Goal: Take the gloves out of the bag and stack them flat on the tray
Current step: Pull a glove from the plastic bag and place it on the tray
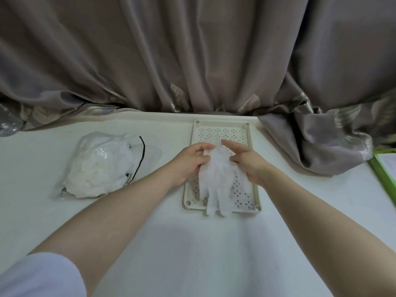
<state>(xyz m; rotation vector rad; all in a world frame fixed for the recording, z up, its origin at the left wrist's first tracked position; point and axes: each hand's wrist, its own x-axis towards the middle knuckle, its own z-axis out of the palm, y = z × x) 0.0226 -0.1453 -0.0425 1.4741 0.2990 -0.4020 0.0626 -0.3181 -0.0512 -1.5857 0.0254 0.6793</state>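
Observation:
A cream perforated tray [242, 129] lies lengthwise on the white table. A thin translucent white glove [216, 185] is spread over it, its fingers hanging past the tray's near edge. My left hand [190, 161] pinches the glove's cuff end at its left side. My right hand [246, 161] holds the cuff end at its right side, fingers bent over it. A clear plastic bag [100, 166] stuffed with more white gloves lies to the left of the tray, apart from both hands.
A grey-brown curtain [192, 61] hangs along the table's far edge and bunches onto the table at the right [325, 146]. A green-edged object [383, 172] lies at the far right edge.

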